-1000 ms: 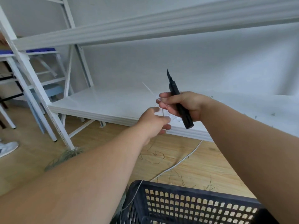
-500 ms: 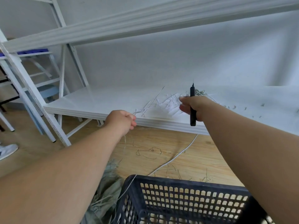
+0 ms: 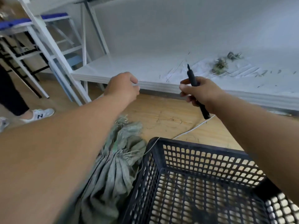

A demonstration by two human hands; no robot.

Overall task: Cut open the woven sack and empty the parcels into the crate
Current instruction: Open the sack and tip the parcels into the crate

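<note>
1. The black crate (image 3: 202,183) fills the lower right in front of you, and no parcels show in it. The woven sack (image 3: 119,160) lies slumped on the floor just beside its left wall, its neck gathered and frayed. If you tip the sack from there, I judge parcels could spill past the rim onto the floor.
2. The white shelf (image 3: 129,68) ahead already carries cut strips and loose fibre. More litter near its edge could slide off toward the crate.
3. A white cord (image 3: 192,129) trails across the floor and over the crate's far corner. It could snag as you lift the sack.
4. Your left hand (image 3: 123,88) is loosely curled above the sack's neck; I cannot tell whether it pinches a thread.
5. Your right hand (image 3: 200,92) is clenched around the black knife (image 3: 195,88), tip pointing up and away. With both hands raised and near each other, a hurried reach down could bring the blade across your left forearm.
6. Loose threads on the floor could foul the blade.
</note>
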